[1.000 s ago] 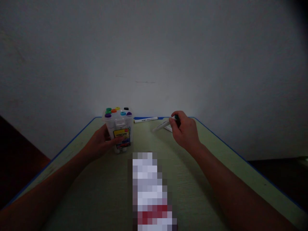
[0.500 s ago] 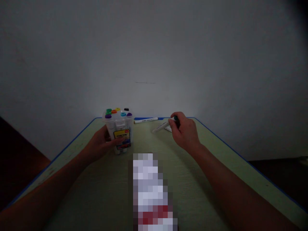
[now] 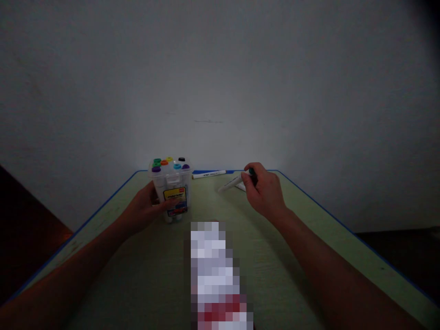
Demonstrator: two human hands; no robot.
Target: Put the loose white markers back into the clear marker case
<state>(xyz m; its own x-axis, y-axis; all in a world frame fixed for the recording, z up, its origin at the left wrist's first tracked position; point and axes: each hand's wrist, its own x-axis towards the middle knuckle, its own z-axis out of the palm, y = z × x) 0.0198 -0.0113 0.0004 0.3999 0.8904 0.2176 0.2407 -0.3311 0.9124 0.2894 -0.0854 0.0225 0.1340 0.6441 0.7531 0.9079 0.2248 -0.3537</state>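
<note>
My left hand [image 3: 151,204] is wrapped around a clear plastic marker case [image 3: 173,178], its thumb across the yellow and black label. Several markers stand in the case, their green, orange, yellow, black, blue and purple ends at the top. On the right, my right hand [image 3: 264,190] pinches a white marker [image 3: 231,183] by its dark green end. That marker slants down to the left above the table. Partly behind it, another white marker [image 3: 241,186] is mostly hidden by my right hand.
A white marker [image 3: 209,174] lies near the far edge of the pale green, blue-edged table [image 3: 137,275]. Behind the table rises a grey wall [image 3: 220,82]. A pixelated white and red patch [image 3: 216,275] covers the near middle.
The whole view has shifted slightly, so everything sits a little lower. Both hands keep their grips, with the marker and the case in nearly the same places.
</note>
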